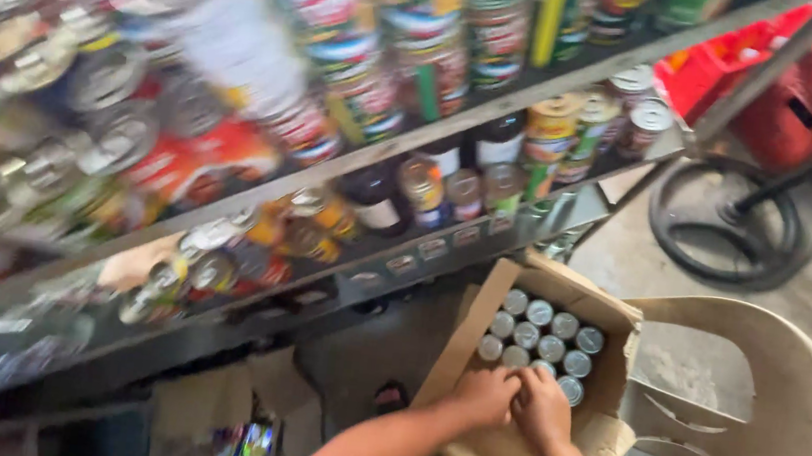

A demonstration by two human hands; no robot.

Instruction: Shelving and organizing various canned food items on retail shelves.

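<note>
Small silver-topped cans [540, 338] stand packed in rows inside an open cardboard box [476, 331] resting on a beige plastic chair [770, 397]. Both hands meet at the box's near edge: the left hand [486, 395] and right hand [544, 407] press side by side, fingers [510, 382] curled down among the nearest cans; whether they are clamped on one cannot be told. Just beyond the fingers lie the remaining cans; farther off, blurred shelves [414, 148] carry tins and jars. A fan base [729, 217] sits on the floor beyond the chair.
</note>
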